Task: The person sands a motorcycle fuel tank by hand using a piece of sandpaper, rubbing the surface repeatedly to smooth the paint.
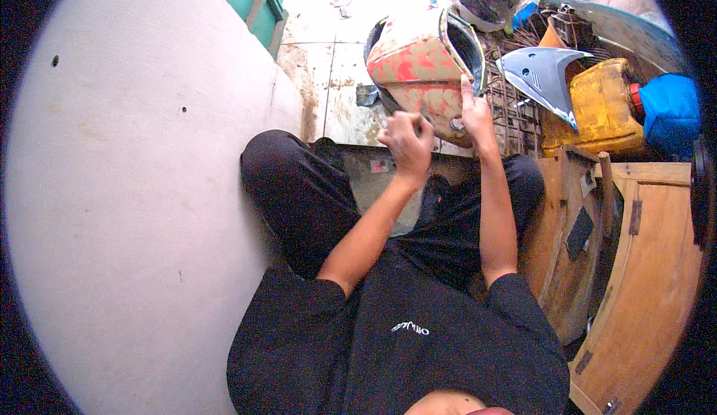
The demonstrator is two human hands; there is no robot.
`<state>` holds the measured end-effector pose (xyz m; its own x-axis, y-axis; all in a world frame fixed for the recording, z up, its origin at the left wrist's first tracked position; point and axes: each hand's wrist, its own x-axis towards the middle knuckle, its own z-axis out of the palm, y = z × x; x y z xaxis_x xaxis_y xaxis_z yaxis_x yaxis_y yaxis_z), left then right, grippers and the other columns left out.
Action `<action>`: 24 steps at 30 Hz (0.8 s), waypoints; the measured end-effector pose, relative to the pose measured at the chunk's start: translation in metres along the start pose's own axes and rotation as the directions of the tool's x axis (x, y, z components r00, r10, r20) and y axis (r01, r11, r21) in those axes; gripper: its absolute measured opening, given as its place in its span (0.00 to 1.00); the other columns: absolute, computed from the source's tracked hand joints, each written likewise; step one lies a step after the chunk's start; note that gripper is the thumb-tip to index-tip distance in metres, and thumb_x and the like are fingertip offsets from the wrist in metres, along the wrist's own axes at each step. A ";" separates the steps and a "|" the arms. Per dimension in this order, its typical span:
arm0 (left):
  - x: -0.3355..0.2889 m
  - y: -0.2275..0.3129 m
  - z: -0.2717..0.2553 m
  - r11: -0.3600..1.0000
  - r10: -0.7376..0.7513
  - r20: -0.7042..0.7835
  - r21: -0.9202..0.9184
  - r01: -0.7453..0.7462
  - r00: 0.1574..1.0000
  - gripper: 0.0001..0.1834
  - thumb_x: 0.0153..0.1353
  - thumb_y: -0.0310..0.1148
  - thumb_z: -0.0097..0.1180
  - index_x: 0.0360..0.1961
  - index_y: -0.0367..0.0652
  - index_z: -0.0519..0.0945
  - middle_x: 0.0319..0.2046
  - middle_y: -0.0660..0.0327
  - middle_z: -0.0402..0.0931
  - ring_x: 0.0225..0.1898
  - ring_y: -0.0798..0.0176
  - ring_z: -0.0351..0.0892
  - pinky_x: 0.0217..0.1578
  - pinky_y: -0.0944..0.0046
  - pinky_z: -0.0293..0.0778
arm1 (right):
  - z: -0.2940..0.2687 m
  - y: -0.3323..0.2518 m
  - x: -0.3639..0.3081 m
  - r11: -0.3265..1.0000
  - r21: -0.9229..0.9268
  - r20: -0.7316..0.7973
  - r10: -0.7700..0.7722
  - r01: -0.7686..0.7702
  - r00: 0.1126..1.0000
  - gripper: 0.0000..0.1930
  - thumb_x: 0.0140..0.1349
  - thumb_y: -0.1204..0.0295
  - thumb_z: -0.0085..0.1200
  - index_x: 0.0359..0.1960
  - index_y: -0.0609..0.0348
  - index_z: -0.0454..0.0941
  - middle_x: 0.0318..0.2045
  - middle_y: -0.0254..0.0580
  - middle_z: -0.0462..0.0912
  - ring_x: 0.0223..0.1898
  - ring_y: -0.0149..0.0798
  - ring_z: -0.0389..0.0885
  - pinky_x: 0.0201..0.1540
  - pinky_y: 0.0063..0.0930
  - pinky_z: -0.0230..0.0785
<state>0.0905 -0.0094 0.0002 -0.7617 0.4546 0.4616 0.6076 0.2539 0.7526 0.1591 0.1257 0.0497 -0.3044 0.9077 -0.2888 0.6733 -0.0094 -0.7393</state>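
Note:
In front of my knees, on the pale tiled floor, a motorcycle helmet [422,60] lies tilted, its shell patchy red and beige. Its dark opening, edged with trim, faces right. My right hand [476,116] grips the near right rim, thumb on the outside and the other fingers mostly hidden. Close to the lower part of the shell, my left hand [409,145] is closed like a fist and slightly smeared by motion. Whatever it holds, if anything, is hidden, and I cannot tell whether it touches the helmet.
A white wall [149,154] runs along my left. Right of the helmet are a metal grid [519,120], a grey plastic fairing [544,79], a yellow jerrycan [606,109] and a blue container [672,116]. A wooden cabinet door [650,266] leans nearby; a green cabinet [254,1] stands at the back.

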 end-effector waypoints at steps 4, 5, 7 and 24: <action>0.054 -0.049 0.013 0.925 -0.350 -0.148 0.103 0.367 0.925 0.09 0.56 0.36 0.56 0.33 0.45 0.71 0.29 0.61 0.72 0.39 0.53 0.71 0.42 0.49 0.57 | 0.006 -0.008 -0.003 0.999 0.013 0.025 -0.043 0.043 0.999 0.47 0.62 0.31 0.32 0.18 0.72 0.76 0.16 0.55 0.77 0.22 0.45 0.77 0.32 0.41 0.70; 0.054 -0.056 0.014 0.921 -0.361 -0.137 0.103 0.376 0.923 0.08 0.57 0.35 0.56 0.33 0.45 0.71 0.29 0.61 0.71 0.39 0.53 0.71 0.42 0.49 0.57 | 0.009 -0.006 0.000 0.999 0.024 0.025 -0.044 0.043 0.999 0.47 0.62 0.31 0.32 0.18 0.73 0.76 0.16 0.56 0.77 0.22 0.46 0.78 0.32 0.42 0.70; 0.036 -0.030 0.016 0.946 -0.314 -0.088 0.052 0.319 0.945 0.08 0.56 0.34 0.56 0.33 0.45 0.71 0.29 0.61 0.71 0.39 0.53 0.71 0.42 0.50 0.57 | 0.007 0.014 0.014 0.999 0.032 -0.022 -0.040 0.041 0.999 0.47 0.62 0.32 0.33 0.20 0.75 0.76 0.17 0.56 0.76 0.24 0.48 0.77 0.35 0.45 0.69; -0.019 -0.004 0.007 0.998 0.011 -0.098 -0.068 -0.018 0.995 0.08 0.58 0.33 0.56 0.34 0.43 0.71 0.33 0.58 0.70 0.40 0.53 0.71 0.44 0.52 0.57 | 0.010 0.023 0.020 0.997 0.063 -0.002 -0.047 0.047 0.999 0.45 0.63 0.32 0.33 0.17 0.71 0.76 0.15 0.55 0.75 0.23 0.50 0.76 0.34 0.46 0.68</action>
<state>0.1044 -0.0128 -0.0146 -0.7734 0.3719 0.5134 0.6041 0.1869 0.7746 0.1623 0.1391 0.0207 -0.3341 0.9080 -0.2529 0.6148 0.0066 -0.7886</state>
